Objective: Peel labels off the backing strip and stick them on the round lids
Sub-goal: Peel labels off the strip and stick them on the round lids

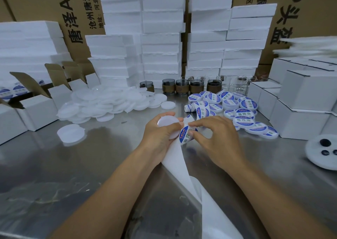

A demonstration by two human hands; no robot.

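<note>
Head view, looking down over a steel bench [73, 166] at two bare forearms meeting in the middle of the frame. The left hand [160, 131] has its grip clamped around a blank lid [166, 122], a white disc held with its flat top tilted up toward the camera, apparently so it is ready to take a sticker. Touching that lid on its right side is the backing strip [176, 158], a white ribbon that bends at the hands; its spent, bare length trails down toward the viewer, while the loaded part [200, 107] curls away toward the far right. The right hand [217, 138] has its grip closed, thumb and forefinger pinching the edge of a blue-and-white round label [186, 135] right at the bend, probably because the curve helps lift the sticker's edge. The label appears still partly on the strip, not yet on the lid. To the far left lies a heap of bare lids [109, 102], near the left hand that takes them; to the far right lies a spread of labelled lids [242, 111], the finished side. Behind stand glass jars [182, 86], stacked foam blocks [160, 38], and white cartons [300, 111].
</note>
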